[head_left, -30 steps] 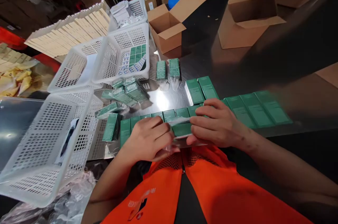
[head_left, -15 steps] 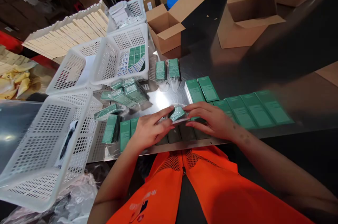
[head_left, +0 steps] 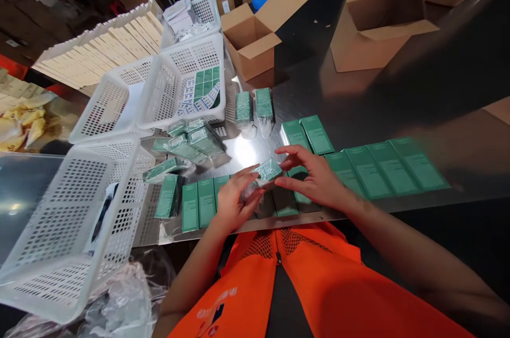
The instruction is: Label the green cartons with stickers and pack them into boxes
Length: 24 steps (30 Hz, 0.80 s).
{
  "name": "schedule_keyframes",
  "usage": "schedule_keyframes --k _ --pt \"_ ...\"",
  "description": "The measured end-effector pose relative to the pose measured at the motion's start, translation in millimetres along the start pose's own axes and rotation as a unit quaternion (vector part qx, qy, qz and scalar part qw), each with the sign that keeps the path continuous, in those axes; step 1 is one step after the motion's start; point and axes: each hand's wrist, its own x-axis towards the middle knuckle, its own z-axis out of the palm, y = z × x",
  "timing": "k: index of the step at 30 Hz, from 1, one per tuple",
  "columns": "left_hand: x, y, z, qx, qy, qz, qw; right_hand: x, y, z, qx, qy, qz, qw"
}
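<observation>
Overhead light is glaring off the steel table [head_left: 247, 154], while white mesh baskets [head_left: 119, 99] and open cardboard boxes [head_left: 255, 40] are crowding the dim, cluttered warehouse room around it.

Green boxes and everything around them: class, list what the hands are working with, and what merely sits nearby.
In hand:
left hand
right hand
wrapped green box
row of green boxes

Lying about:
white baskets
open cardboard cartons
wrapped box pile

No legible text anywhere. Green boxes [head_left: 368, 170] on the metal table [head_left: 247, 152] carry print, too small to read. Same for the white labels in the basket [head_left: 181, 80] behind them and the mark on the orange vest [head_left: 215, 311]: blurred, unreadable.
</observation>
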Motion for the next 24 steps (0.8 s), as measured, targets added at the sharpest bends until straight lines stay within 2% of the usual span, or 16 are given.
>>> schedule_keyframes --k 3,6,8,11,14,16,18,21,24 --pt "-8.3 1.3 5.6 0.007 0.022 -0.011 1.0 5.2 -5.4 -4.3 -0.055 -0.036 -0.021 0.998" --pt "-16.7 0.3 12.4 0.032 0.046 -0.02 0.998 11.2 -8.2 -5.8 -0.078 -0.037 -0.041 0.995" --pt "-21.7 -1.0 17.9 0.054 0.052 -0.041 0.996 14.1 -7.9 -4.6 -0.08 -0.033 -0.027 0.996" --pt "-26.1 -1.6 24.1 0.053 0.033 -0.132 0.989 16.8 -6.0 -1.3 -0.101 -0.057 0.006 0.993" --pt "-25.7 0.9 25.6 0.006 -0.019 -0.23 0.973 20.3 -6.8 -0.1 -0.116 -0.092 -0.019 0.989" --pt "-24.1 4.1 25.3 -0.041 -0.041 -0.266 0.962 25.3 -10.9 -2.7 -0.077 -0.081 -0.039 0.993" --pt "-22.1 8.1 25.1 -0.1 -0.038 -0.289 0.951 33.1 -17.6 -8.0 0.019 -0.031 -0.026 0.999" --pt "-17.4 14.4 24.1 -0.203 0.022 -0.304 0.931 48.0 -28.7 -15.3 0.176 0.05 0.022 0.983" --pt "-9.7 19.4 18.6 -0.282 0.081 -0.299 0.908 58.3 -33.6 -11.6 0.229 0.052 0.06 0.97"
